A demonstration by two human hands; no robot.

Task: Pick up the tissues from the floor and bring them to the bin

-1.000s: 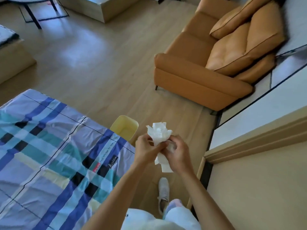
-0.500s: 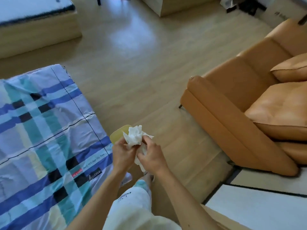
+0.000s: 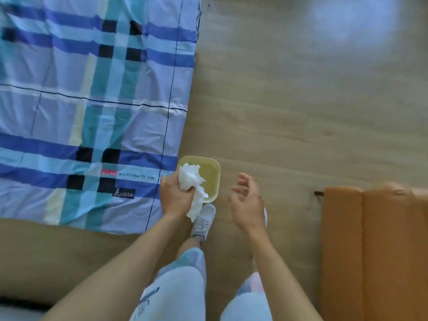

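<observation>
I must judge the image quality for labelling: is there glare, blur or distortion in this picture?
Head view: a bluish-white glare patch on the wooden floor at upper right; overall soft, the sofa edge and right hand smeared; wide-angle bending of the bedsheet edges; the tissues in the left hand over the bin remain readable.

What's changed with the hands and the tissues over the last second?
The right hand let go and now hangs open beside the bin. The left hand alone carried the tissues over the bin. The tissues stay crumpled in its grip, not dropped yet.
</observation>
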